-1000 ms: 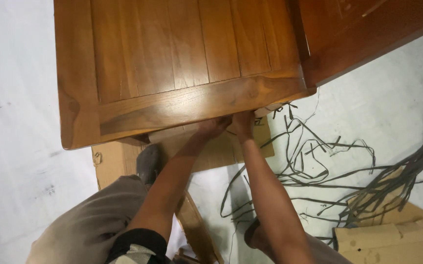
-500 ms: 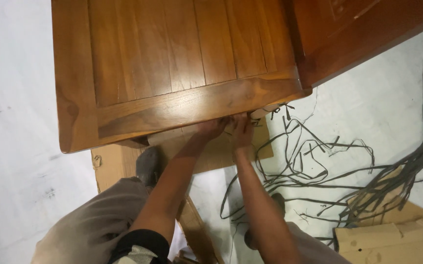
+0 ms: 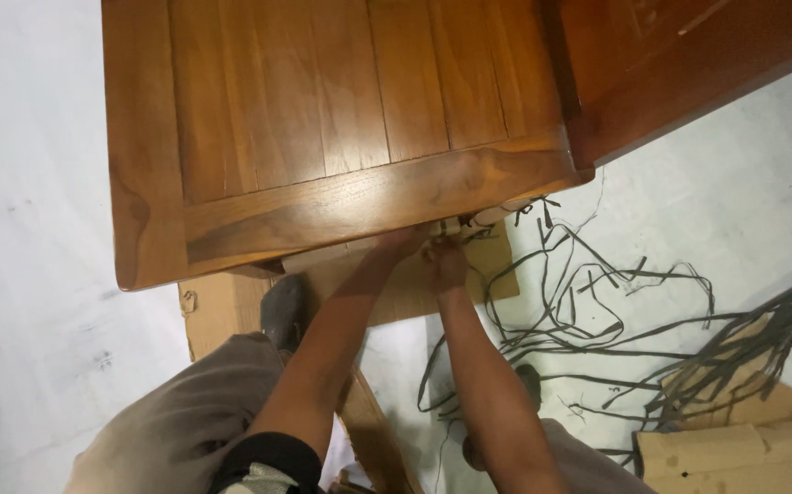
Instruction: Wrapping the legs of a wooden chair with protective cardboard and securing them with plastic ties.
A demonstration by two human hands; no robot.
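A brown wooden table top [image 3: 323,119] with plank boards fills the upper half of the head view. My left hand [image 3: 402,242] and my right hand [image 3: 446,261] reach together under its near edge, right of centre. The fingers are closed around something small there; the table edge hides most of it, and I cannot tell what it is. A flat piece of cardboard [image 3: 405,288] lies on the floor beneath both hands.
Loose dark grey straps [image 3: 597,311] sprawl over the white floor to the right. A cardboard box [image 3: 734,453] sits at the bottom right. A second wooden piece [image 3: 689,55] stands at the top right. My grey shoe [image 3: 281,306] rests on cardboard under the table.
My right hand has drawn back a little from the table edge toward me, and my left hand has slid further under the edge. The view shifted slightly.
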